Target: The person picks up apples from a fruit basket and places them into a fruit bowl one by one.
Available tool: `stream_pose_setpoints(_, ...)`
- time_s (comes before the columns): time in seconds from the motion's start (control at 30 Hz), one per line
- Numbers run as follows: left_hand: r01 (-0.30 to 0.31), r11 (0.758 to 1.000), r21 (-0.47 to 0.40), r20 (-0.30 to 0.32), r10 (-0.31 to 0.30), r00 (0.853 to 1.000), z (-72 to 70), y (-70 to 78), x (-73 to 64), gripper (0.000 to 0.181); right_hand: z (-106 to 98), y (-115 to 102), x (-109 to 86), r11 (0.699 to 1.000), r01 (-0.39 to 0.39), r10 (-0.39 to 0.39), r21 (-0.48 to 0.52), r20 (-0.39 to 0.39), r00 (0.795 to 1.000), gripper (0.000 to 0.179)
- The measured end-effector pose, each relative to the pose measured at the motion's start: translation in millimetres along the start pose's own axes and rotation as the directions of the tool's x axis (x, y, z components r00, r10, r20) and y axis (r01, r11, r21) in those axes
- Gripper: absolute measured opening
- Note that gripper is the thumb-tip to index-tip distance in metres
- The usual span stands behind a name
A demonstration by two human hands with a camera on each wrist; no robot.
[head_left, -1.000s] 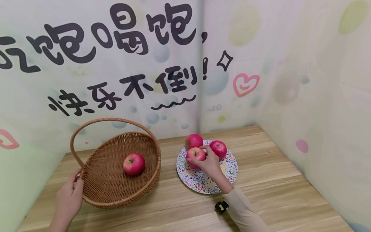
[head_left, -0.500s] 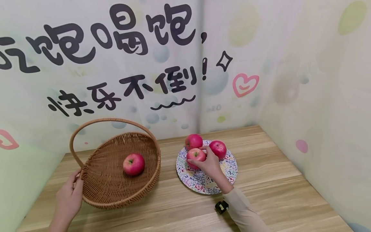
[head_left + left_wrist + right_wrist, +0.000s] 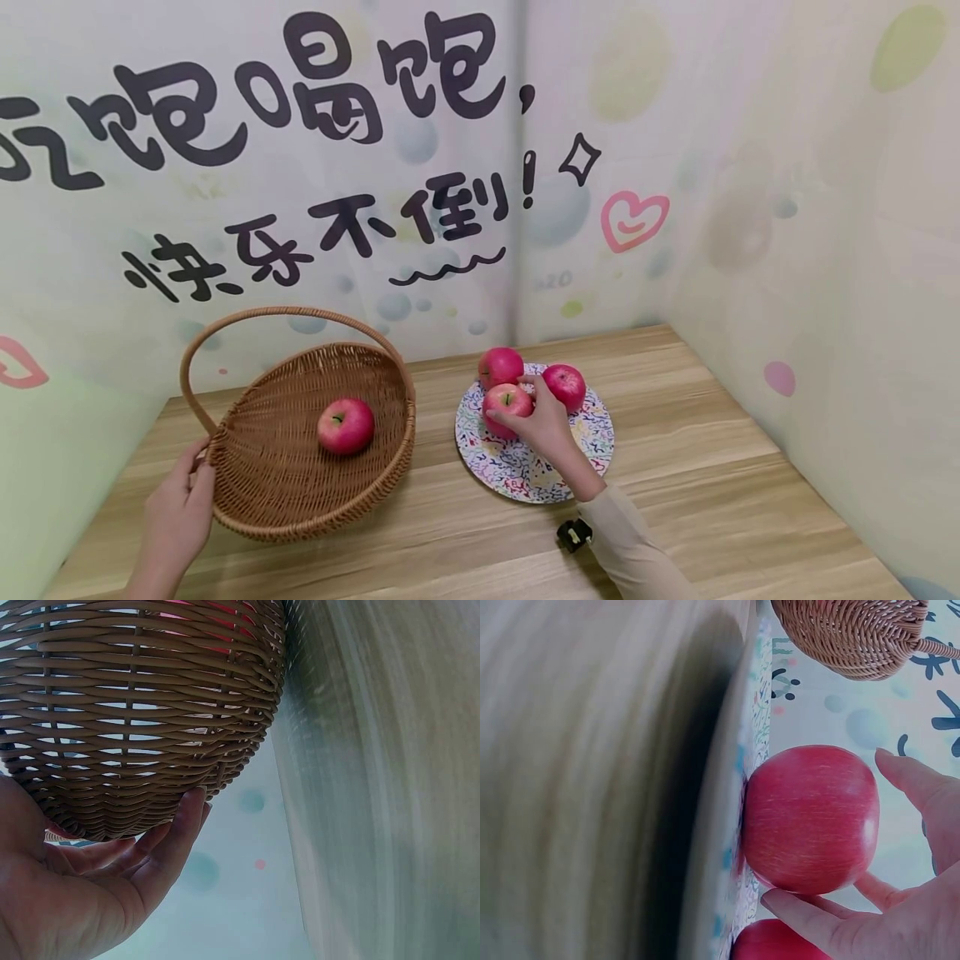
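At left, the basket (image 3: 300,528) is gripped by the fingers of the left hand (image 3: 178,508); on the plate (image 3: 491,467), the near apple (image 3: 504,402) is grasped by the right hand (image 3: 546,423).

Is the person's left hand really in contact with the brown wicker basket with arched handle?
Touching. The left wrist view shows it: the left hand grips the brown wicker basket, a fingertip lying on its weave.

“吃饱喝饱, 快乐不倒!” on wall (image 3: 375,165)
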State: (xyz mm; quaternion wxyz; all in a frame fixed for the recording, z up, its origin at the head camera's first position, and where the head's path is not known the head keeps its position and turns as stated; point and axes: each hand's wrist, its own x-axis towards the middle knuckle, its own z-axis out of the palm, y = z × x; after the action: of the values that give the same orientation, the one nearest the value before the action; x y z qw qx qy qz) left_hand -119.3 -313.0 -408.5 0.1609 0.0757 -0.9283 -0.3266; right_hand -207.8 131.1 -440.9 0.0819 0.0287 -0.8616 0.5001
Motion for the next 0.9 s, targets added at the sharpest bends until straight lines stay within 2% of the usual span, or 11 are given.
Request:
stream_pose_setpoints(0.3, -0.01, 1.0, 0.007, -0.003, 0.01, 1.0, 0.3, -0.3, -0.2, 0.052, -3, -4, 0.4, 1.0, -0.004, 0.004, -0.012, -0.016, 1.0, 0.07)
stream_pose_setpoints(0.67, -0.023, 1.0, 0.0, -0.006, 0.023, 1.0, 0.6, -1.8, -0.1, 0.052, -11, -19, -2.1, 1.0, -0.005, 0.004, -0.021, -0.027, 1.0, 0.074)
stream_pose_setpoints(0.9, -0.014, 1.0, -0.006, 0.005, 0.014, 1.0, 0.4, -1.8, 0.4, 0.052, -15, -26, -3.2, 1.0, -0.006, 0.006, -0.006, -0.023, 1.0, 0.075)
